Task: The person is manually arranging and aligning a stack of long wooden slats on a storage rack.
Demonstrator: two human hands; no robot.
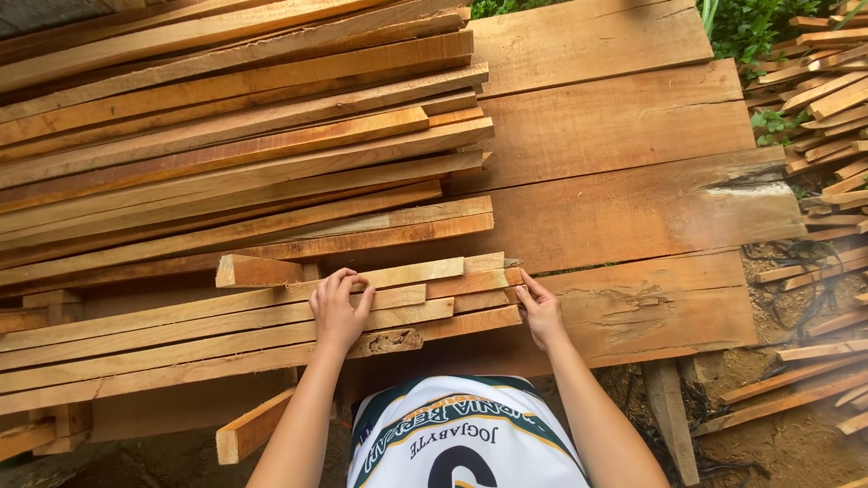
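The left hand [338,312] rests palm-down, fingers curled over a wooden slat [398,274] atop the near stack [181,334]. The right hand [541,312], fingers extended and gripping nothing, presses against the stack's end on the plank table [651,208].

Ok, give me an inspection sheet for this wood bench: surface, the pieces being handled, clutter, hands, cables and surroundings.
Surface: wide rough planks form the bench top; one has a cracked, damaged patch.
Job's things: near row of wooden slats, ends roughly lined up.
Clutter: large stack of slats behind; short offcut lying on top of the near row.
Hands: left hand curled over a slat; right hand against the slat ends.
Cables: dark cords on the ground at right.
Surroundings: scattered slats, green plants, bare dirt.
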